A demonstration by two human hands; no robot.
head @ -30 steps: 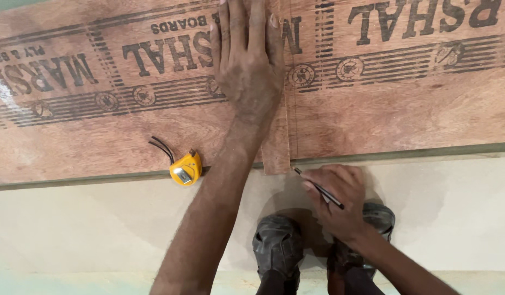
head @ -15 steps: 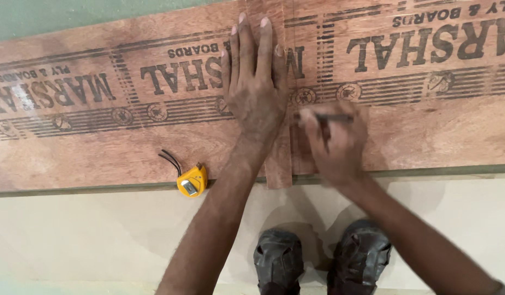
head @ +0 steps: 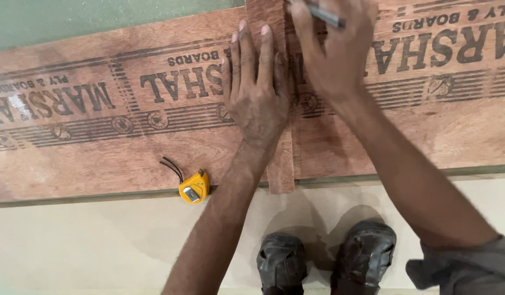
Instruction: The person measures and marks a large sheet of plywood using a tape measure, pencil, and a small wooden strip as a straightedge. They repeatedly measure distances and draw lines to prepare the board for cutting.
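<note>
A dark printed maker's marking (head: 127,101) (bands, round emblems, block lettering) runs lengthwise across the reddish-brown plywood board (head: 99,164).

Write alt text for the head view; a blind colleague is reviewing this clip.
Seen from above, a person's left hand presses a narrow reddish wooden strip flat across a large brown printed plywood sheet, while the right hand holds a dark pencil beside the strip. A small yellow tape measure lies at the sheet's near edge.

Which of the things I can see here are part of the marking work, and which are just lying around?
In use:
left hand, flat on the narrow wood strip
right hand, holding a pencil
plywood sheet under both

Lying about:
yellow tape measure at the sheet's near edge
pale board beneath
</note>
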